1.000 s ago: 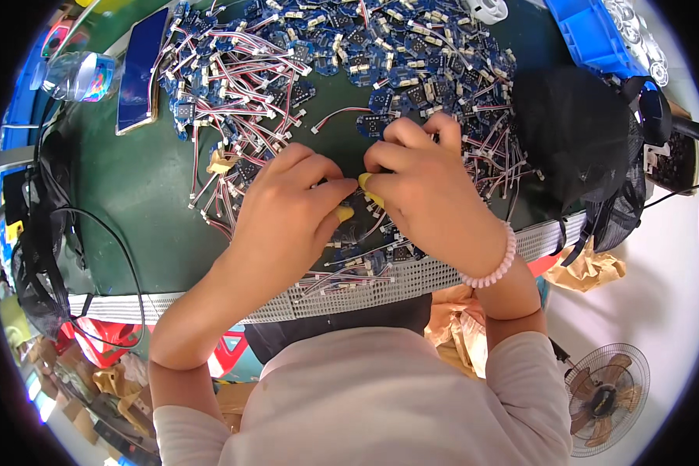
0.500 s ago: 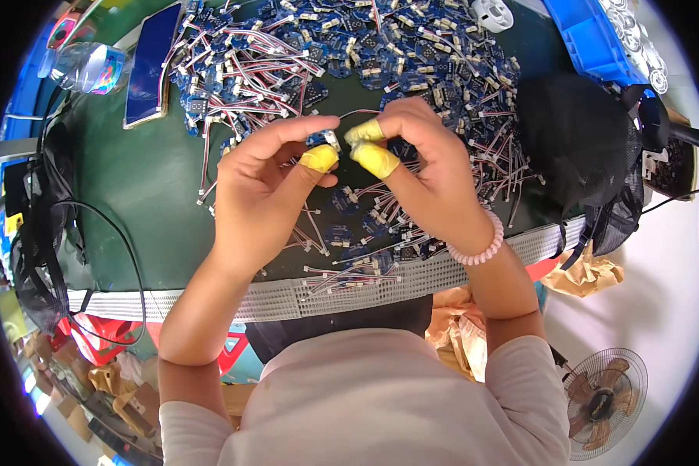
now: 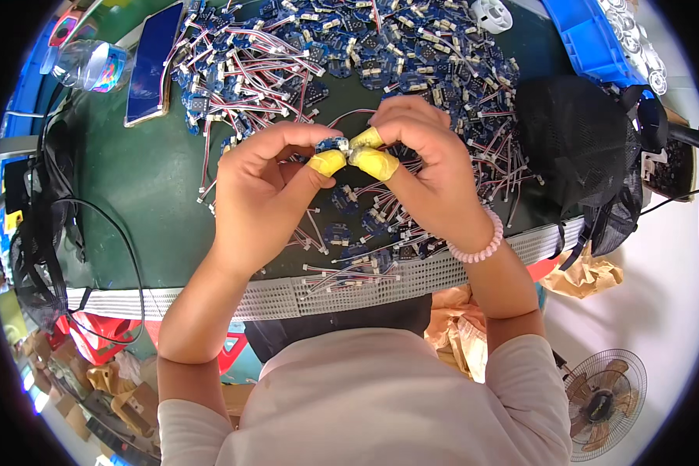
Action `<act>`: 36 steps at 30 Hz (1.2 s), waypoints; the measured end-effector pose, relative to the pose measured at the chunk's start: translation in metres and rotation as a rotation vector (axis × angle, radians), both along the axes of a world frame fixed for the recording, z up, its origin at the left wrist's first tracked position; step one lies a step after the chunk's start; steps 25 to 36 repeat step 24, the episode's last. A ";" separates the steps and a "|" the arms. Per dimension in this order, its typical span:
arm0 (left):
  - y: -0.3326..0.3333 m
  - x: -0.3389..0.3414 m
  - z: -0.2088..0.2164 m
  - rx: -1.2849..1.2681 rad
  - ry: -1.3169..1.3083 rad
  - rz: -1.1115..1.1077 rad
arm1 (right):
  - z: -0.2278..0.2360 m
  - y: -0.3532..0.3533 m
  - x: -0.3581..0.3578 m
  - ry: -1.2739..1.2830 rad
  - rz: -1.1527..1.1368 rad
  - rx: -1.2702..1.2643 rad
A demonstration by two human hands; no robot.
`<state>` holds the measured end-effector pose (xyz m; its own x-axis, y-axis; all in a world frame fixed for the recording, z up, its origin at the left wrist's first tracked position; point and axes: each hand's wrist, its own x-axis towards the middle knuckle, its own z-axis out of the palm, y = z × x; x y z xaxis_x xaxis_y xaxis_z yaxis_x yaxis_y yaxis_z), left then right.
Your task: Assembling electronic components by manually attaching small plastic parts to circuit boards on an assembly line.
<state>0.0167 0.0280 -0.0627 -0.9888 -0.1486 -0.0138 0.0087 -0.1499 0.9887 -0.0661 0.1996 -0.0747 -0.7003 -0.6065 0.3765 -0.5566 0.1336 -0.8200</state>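
Note:
My left hand (image 3: 260, 182) is closed, pinching a small blue circuit board (image 3: 331, 144) with a white connector between its yellow-wrapped thumb and index finger. Right against that connector, my right hand (image 3: 427, 167) pinches a small white plug, mostly covered by the yellow-wrapped thumb and fingertip. A thin wire cable (image 3: 349, 113) arcs out above the right fingers; whether it runs to that plug is hard to see. Beneath both hands lie loose blue boards (image 3: 345, 199) and cables with white plugs (image 3: 353, 276) on the green tabletop (image 3: 163, 225).
A large heap of blue boards and cables (image 3: 248, 70) covers the far side. At the left are a phone (image 3: 154, 66) and a plastic bottle (image 3: 93, 67). A black mesh bag (image 3: 575, 144) and blue bin (image 3: 594, 43) stand right. A fan (image 3: 604, 404) is at lower right.
My hands have come together: the board in my left hand now meets my right fingertips, where a gap showed before. The board has tilted flatter.

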 end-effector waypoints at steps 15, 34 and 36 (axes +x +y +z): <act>-0.004 0.002 0.009 0.027 -0.020 -0.080 | 0.006 0.004 -0.005 0.050 0.091 0.030; -0.063 -0.050 0.045 -0.566 0.258 0.236 | 0.026 0.015 -0.036 0.441 -0.296 -0.060; -0.063 -0.050 0.045 -0.566 0.258 0.236 | 0.026 0.015 -0.036 0.441 -0.296 -0.060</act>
